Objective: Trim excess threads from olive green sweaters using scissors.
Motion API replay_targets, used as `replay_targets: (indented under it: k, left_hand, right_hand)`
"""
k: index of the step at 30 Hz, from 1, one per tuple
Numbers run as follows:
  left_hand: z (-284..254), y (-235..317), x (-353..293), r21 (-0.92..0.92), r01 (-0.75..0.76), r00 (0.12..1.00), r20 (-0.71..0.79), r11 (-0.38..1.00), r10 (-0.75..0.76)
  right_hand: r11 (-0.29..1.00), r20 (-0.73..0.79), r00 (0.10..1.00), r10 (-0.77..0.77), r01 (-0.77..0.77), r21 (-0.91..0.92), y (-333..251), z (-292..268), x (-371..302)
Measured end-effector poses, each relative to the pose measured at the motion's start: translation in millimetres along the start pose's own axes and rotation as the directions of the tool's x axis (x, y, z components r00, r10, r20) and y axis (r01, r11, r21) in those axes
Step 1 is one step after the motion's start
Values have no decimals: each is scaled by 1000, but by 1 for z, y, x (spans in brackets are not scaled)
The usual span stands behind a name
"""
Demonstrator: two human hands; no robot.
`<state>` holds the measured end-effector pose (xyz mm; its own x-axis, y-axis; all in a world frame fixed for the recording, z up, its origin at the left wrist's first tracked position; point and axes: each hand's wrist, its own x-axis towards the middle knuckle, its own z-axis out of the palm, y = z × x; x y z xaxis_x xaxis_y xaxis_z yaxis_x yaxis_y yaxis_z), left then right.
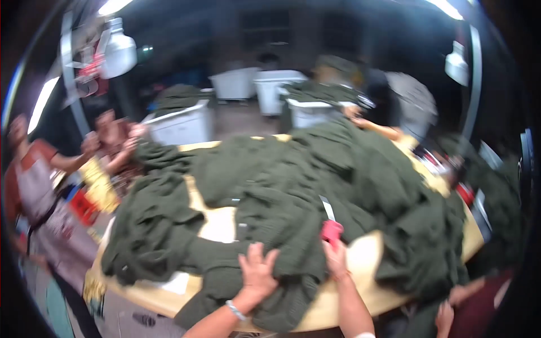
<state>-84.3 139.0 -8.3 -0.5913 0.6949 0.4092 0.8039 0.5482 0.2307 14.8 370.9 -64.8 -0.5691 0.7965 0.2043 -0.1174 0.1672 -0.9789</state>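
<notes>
A big heap of dark green knitted garments (315,180) covers a round wooden table (366,259). My left hand (258,270) lies flat with spread fingers on the near part of the heap and wears a pale bracelet on the wrist. To its right, my right hand (336,256) grips a cutter with a pink handle (332,230); its pale blade points up and away over the cloth. The picture is blurred by motion.
Other people stand around the table: two at the left (107,152), one at the far side (389,107), and a hand at the lower right (445,315). White bins (180,124) with more green cloth stand behind. Lamps (118,50) hang above.
</notes>
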Motion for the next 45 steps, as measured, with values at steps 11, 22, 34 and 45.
replay_targets:
  k: [11, 22, 34, 45]
  left_hand:
    - [18, 8, 0, -69, -17, 998, 58, 997, 21]
    - [-58, -33, 28, 114, 75, 894, 432, 991, -118]
    - [38, 124, 207, -604, 779, 529, 776, 165, 342]
    - [149, 147, 238, -541, 828, 561, 785, -150, 264]
  right_hand:
    - [877, -117, 978, 174, -99, 471, -24, -56, -14]
    - [925, -346, 938, 2, 129, 357, -113, -244, 82]
    - [890, -569, 729, -381, 123, -439, -80, -356, 279]
    - [652, -401, 916, 32, -323, -686, 5, -349, 315]
